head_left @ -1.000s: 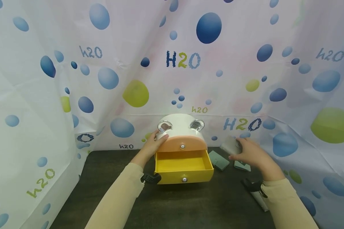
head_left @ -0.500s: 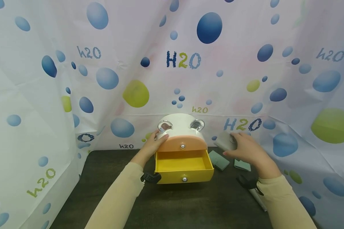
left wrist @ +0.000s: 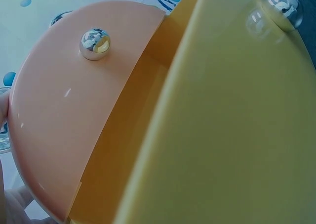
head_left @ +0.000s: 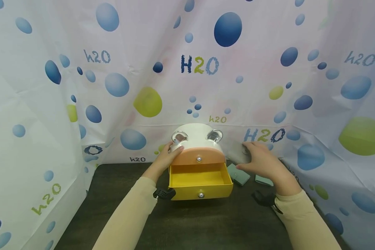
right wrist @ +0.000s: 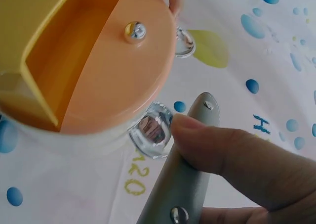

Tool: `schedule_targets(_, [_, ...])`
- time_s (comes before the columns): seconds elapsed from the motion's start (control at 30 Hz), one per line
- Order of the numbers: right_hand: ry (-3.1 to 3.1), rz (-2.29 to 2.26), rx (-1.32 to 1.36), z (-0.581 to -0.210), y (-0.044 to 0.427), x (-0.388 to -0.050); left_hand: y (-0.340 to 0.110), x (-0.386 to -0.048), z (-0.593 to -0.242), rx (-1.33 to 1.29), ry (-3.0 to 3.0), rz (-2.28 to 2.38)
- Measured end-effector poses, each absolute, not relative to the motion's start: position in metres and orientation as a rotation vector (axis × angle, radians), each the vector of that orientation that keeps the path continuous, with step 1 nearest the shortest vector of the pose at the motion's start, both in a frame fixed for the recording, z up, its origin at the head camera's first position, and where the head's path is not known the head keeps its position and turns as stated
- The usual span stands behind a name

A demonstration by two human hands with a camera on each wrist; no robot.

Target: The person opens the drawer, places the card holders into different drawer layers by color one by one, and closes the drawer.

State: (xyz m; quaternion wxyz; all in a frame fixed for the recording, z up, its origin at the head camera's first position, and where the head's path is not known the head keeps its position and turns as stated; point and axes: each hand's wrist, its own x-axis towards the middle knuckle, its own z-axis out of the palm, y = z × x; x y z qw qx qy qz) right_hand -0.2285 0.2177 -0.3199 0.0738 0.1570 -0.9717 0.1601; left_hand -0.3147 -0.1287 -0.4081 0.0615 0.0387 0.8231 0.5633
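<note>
A small drawer cabinet (head_left: 196, 135) with a white rounded top, two shiny ear-like loops and a peach upper drawer (head_left: 187, 157) stands on the dark table. Its yellow lower drawer (head_left: 201, 192) is pulled out, and nothing shows inside. My left hand (head_left: 166, 159) holds the cabinet's upper left side, thumb near the left loop. To the right of the cabinet, my right hand (head_left: 262, 163) pinches a flat grey-green pouch (head_left: 239, 153) above the table. In the right wrist view the pouch (right wrist: 182, 184) is seen edge-on, with metal snaps, and the thumb presses its side.
A green wallet-like item (head_left: 238, 174) lies right of the yellow drawer, and a second green item (head_left: 264, 180) lies partly under my right hand. Another object near the right wrist is mostly hidden by the sleeve. A printed curtain (head_left: 187, 93) hangs behind the table.
My right hand has moved left toward the cabinet, carrying the grey-green pouch. The left hand, cabinet and open yellow drawer have stayed put.
</note>
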Motion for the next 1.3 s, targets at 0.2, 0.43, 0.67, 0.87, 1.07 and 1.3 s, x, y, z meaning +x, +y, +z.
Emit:
schedule_targets(0.2, [-2.929, 0.517, 0.483, -0.317, 0.208, -0.229, -0.129, -0.315, -0.408, 0.109, 2.490, 1.701])
schedule_targets(0.43, [-2.914, 0.533, 0.545, -0.316, 0.198, -0.231, -0.129, -0.315, -0.408, 0.115, 2.486, 1.696])
schedule_targets(0.67, [-2.885, 0.527, 0.613, -0.318, 0.189, -0.232, -0.129, -0.315, -0.408, 0.137, 2.484, 1.716])
schedule_targets(0.87, [-2.885, 0.565, 0.642, -0.320, 0.179, -0.232, -0.130, -0.314, -0.407, 0.132, 2.479, 1.720])
schedule_targets(1.07, [-2.895, 0.578, 0.692, -0.322, 0.171, -0.234, -0.129, -0.314, -0.407, 0.124, 2.477, 1.717])
schedule_targets(1.3, [-2.916, 0.543, 0.706, -0.324, 0.162, -0.236, -0.129, -0.315, -0.407, 0.127, 2.482, 1.717])
